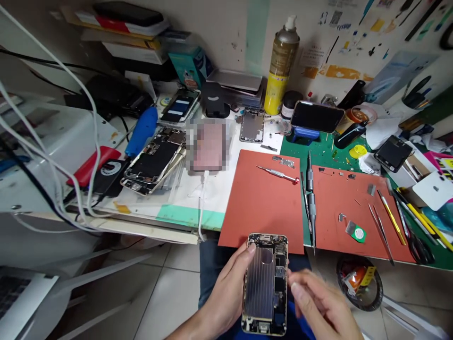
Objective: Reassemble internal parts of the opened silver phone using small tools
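Observation:
An opened smartphone point(260, 285) stands near upright over my lap, its ribbed silvery inner panel and the circuit parts along its right side exposed. My left hand point(230, 278) grips it by the left edge, the thumb on the upper left of the frame. Close to the phone's right edge, my right hand point(322, 302) is closed, thumb and forefinger drawn together. Whether those fingertips touch the phone or pinch some small part cannot be made out. Beyond the phone lies a red-brown work mat point(262, 208) bearing a thin screwdriver point(278, 174) and a small metal plate point(283, 161).
A second mat point(375, 226) on the right carries tweezers point(380, 231) and small parts. Metal pen-like tools point(310, 198) lie between the mats. An opened phone point(155, 158), a yellow spray can point(278, 71) and white cables point(88, 104) are farther left and back. A bin point(359, 288) stands below right.

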`<state>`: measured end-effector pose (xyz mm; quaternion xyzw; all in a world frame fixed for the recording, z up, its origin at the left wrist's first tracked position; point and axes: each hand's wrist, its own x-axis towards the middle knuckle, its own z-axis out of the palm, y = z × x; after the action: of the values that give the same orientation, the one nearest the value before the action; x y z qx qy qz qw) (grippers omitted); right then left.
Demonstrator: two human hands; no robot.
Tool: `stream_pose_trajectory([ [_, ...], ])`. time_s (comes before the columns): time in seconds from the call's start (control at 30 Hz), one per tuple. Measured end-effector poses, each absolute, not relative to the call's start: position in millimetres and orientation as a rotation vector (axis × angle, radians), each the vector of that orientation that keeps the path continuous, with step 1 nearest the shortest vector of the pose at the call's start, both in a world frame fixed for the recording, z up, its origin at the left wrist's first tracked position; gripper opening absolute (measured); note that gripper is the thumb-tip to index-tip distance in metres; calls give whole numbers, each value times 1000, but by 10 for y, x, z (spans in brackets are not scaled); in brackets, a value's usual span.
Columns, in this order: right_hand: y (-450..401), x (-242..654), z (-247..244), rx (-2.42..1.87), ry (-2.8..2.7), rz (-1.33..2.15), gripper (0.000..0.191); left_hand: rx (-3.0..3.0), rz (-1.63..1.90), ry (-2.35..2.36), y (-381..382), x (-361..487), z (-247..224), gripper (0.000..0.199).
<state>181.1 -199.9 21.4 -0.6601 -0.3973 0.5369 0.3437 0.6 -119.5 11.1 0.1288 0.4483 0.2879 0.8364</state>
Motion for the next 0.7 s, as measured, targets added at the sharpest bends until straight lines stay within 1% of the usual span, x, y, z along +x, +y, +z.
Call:
stream_pose_trajectory([
  [0.07,-1955,1837,238,-1791,-1124,1151,33,377,632,1045,-1310,12,26,59],
  [0.1,-1925,1833,247,-1827,-1134,1047,29,457,644,1115,-1379,2,-32,57],
  [0.17,-1863,1790,256,-1870,-1154,943,30,662,663,1263,-1543,-48,-174,54],
  [0.27,-1799,1699,244,-1876,-1183,972,31,960,684,1352,-1815,-183,-402,51],
  [0.4,-1778,1645,213,-1872,-1136,1006,25,1081,684,1318,-2064,-299,-587,48],
  [0.5,-1778,1650,207,-1856,-1122,1010,21,967,672,1398,-2071,-225,-560,52],
  [0.6,-1782,1653,218,-1845,-1101,1053,23,775,689,1457,-1929,-79,-405,53],
  [0.7,-1784,1646,233,-1845,-1088,1082,24,749,687,1271,-1728,28,-208,48],
])
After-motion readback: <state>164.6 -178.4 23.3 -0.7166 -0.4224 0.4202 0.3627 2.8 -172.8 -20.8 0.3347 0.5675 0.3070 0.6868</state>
